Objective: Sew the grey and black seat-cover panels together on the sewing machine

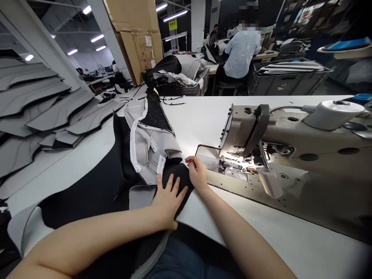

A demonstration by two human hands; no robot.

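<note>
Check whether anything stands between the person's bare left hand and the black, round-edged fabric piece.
Nothing visible does: the bare left hand lies, fingers spread, on the black, round-edged fabric piece.

Blk panel point(93, 186) is seen as matt cloth; stacked grey panels point(35, 81), likewise matt. Sewing mach. point(328, 139) is built of metal, w/ semi-gloss finish. Tabletop point(197, 116) is surfaced smooth, wht. Box point(138, 17): matt cardbd. Crate point(287, 82): grey plastic.

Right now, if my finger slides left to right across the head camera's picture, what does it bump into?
Piled grey panels, a curved white strip, the person's left hand, their right hand, the sewing machine.
</note>
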